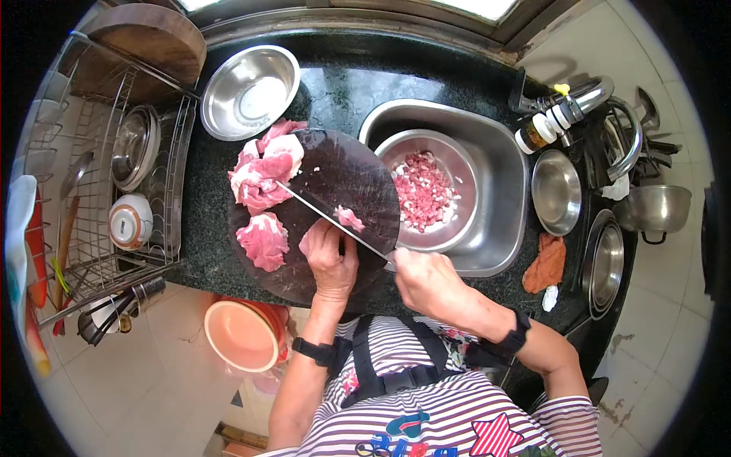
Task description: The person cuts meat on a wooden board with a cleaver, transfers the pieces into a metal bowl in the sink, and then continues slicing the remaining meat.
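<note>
A knife [333, 222] lies slantwise over the dark round cutting board [343, 167], its handle wrapped in my right hand [428, 280]. On the near side of the blade, my left hand [333, 261] presses a piece of pink meat [305, 242] against the board with bent fingers. A small cut piece [349, 218] sits just beyond the blade. Large chunks of raw meat [263, 177] are heaped at the board's far left, and another chunk [263, 241] lies below them. Diced meat [423, 190] fills part of a metal bowl [466, 164] in the sink.
The steel sink [512, 190] adjoins the board's right side. An empty metal bowl [251, 91] stands behind the board. Right of the sink are another bowl [557, 192], an orange cloth [545, 263] and a faucet [590, 99]. A wire dish rack [91, 167] is at left.
</note>
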Tool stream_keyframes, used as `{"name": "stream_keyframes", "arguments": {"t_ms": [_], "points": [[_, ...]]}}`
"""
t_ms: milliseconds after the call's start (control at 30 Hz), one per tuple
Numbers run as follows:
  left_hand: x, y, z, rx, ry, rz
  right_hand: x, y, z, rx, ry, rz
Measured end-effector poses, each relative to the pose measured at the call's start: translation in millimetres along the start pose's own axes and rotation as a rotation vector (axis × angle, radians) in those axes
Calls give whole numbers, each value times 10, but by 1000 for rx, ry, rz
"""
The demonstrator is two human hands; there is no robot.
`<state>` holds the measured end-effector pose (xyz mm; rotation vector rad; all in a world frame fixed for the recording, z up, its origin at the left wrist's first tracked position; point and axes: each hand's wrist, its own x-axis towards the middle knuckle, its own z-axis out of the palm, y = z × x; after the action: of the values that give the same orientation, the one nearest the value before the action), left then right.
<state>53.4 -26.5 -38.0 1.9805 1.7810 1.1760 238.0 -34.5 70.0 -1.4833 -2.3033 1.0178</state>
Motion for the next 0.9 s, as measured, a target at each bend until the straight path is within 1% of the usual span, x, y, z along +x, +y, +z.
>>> {"name": "stream_keyframes", "arguments": {"t_ms": [67,167,267,300,400,533,600,633,900], "points": [[19,21,3,0,12,19,154,-38,110,-10,0,12],[26,32,13,17,36,40,212,-27,210,-35,79,-14],[-4,43,25,24,39,6,83,1,96,3,75,30],[-17,50,15,18,26,-23,11,51,78,54,109,19],[8,75,14,8,53,-4,-108,112,32,53,118,13],[15,131,-46,-34,62,-34,-87,53,-15,58,132,17],[-35,105,-69,-52,38,-39,-103,-4,-72,55,126,-4],[-39,83,-76,-41,30,-3,-123,-27,-94,51,119,-22],[17,102,-99,-11,28,-1,-165,10,-88,4,18,13]]}}
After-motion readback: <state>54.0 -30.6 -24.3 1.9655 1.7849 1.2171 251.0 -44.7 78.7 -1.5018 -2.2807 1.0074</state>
